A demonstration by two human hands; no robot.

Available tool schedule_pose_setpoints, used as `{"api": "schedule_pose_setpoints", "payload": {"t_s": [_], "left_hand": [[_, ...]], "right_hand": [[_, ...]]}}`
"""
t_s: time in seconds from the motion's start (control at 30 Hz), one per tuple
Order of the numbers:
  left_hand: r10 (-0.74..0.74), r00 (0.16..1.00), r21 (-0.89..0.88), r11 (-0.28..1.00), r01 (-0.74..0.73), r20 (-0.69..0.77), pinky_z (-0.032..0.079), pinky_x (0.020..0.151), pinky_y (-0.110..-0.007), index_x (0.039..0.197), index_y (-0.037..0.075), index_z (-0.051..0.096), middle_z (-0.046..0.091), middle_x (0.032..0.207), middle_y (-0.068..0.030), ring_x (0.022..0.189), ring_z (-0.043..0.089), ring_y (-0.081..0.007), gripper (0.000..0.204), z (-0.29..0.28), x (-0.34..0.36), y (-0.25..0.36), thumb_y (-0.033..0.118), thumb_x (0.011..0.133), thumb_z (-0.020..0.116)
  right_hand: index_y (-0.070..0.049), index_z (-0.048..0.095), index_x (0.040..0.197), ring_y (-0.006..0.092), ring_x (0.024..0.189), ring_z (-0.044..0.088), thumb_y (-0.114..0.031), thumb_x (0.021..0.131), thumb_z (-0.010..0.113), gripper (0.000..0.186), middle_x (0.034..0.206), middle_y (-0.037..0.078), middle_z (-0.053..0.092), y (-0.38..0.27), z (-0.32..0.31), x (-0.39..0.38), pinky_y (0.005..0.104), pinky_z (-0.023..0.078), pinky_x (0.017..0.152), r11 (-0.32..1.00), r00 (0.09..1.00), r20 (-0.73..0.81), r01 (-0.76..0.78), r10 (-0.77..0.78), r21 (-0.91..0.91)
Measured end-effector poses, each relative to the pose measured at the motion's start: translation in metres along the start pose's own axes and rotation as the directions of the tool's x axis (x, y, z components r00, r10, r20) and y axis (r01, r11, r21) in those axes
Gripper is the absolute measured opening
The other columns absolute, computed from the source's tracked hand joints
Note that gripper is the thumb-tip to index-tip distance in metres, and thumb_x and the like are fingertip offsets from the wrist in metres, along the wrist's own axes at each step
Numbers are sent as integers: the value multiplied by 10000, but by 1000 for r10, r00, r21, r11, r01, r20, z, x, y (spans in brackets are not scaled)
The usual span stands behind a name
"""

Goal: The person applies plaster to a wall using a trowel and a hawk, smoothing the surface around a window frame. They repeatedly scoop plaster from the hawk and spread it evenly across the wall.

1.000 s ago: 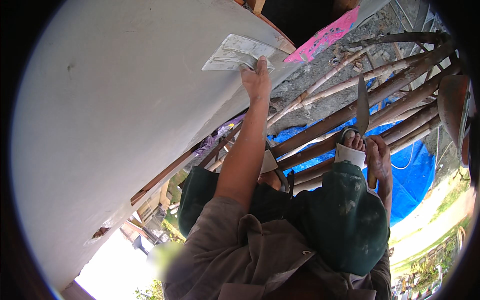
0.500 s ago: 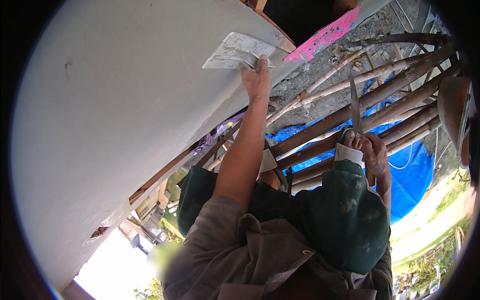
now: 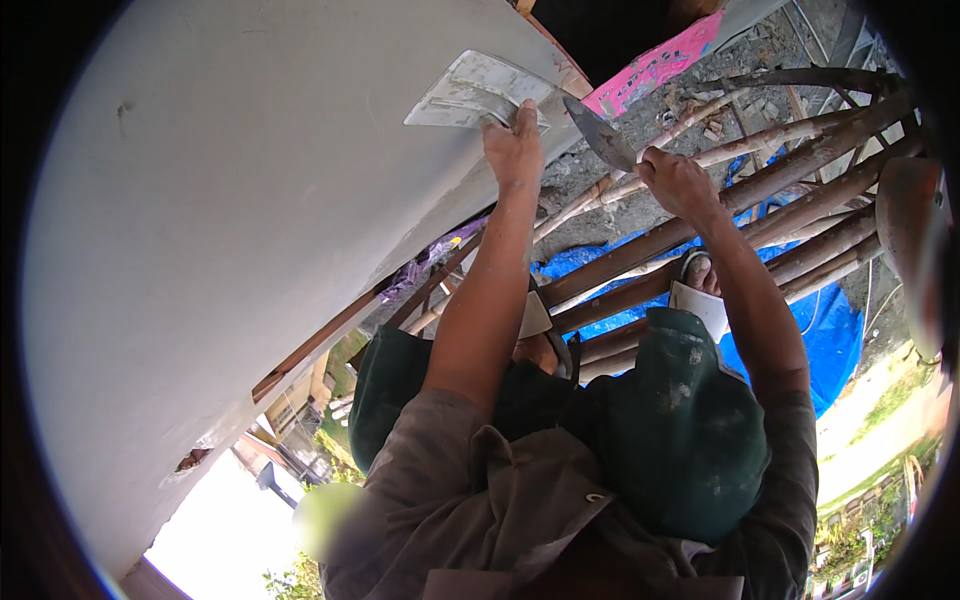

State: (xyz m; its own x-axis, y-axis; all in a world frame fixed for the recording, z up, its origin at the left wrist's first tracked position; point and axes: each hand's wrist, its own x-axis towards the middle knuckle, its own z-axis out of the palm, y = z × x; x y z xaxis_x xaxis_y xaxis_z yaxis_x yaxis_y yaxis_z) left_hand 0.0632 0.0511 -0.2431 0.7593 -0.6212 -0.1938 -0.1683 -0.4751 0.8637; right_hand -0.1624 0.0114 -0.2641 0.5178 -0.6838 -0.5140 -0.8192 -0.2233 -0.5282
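My left hand grips the handle of a flat, pale plastering float, held against or very close to the smooth grey wall. To its right, my right hand is closed round the handle of a pointed metal trowel. The trowel's blade points up and left, with its tip close to the float's right end and the wall's edge. Most of both handles is hidden by my fingers.
Brown poles run under my feet as a platform, with a blue tarp and rubble ground below. A pink printed sheet hangs at the wall's far edge. At the right rim is a reddish-brown rounded object.
My right hand has risen from beside my right foot, bringing the trowel up and left towards the float. My left hand and the float have barely shifted.
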Motion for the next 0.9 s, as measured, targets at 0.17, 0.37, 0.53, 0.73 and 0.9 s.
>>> {"api": "schedule_pose_setpoints", "payload": {"t_s": [0.17,0.37,0.53,0.73,0.9], "left_hand": [[-40,999,44,998,40,-1,475,880,-394,1145,-107,520,644,1056,-234,960,635,-316,459,-3,0,2,230,880,684],[-1,1000,-35,999,2,17,478,885,-373,1166,-109,511,644,1080,-219,973,633,-289,430,-2,-2,5,174,886,673],[-2,1000,-66,998,4,31,478,892,-365,1200,-114,493,642,1094,-221,984,632,-285,454,1,-1,5,161,886,672],[1,1000,-15,1000,-1,-1,474,912,-377,1200,-131,487,635,1116,-249,1021,633,-314,483,-3,1,1,176,882,681],[24,999,-22,999,-24,-33,454,897,-327,1120,-124,589,652,1076,-181,985,613,-227,385,-1,1,-1,183,900,668]], "right_hand": [[-72,596,1022,440,953,648,-352,954,524,297,975,226,684,0,5,14,527,513,849,997,1000,-15,10,-9,82],[-73,606,1001,433,953,648,-354,955,524,296,975,218,685,0,7,19,523,509,854,995,999,-17,43,-42,87],[-68,611,980,434,953,644,-355,949,538,298,965,227,680,12,18,26,516,509,843,992,991,-16,129,-129,2],[-46,595,951,433,912,654,-326,941,561,282,921,248,675,-4,6,18,506,521,816,986,998,-9,66,-65,155],[-47,578,931,424,850,670,-317,945,557,271,890,243,676,1,10,20,498,540,767,987,992,-34,124,-122,99]]}}
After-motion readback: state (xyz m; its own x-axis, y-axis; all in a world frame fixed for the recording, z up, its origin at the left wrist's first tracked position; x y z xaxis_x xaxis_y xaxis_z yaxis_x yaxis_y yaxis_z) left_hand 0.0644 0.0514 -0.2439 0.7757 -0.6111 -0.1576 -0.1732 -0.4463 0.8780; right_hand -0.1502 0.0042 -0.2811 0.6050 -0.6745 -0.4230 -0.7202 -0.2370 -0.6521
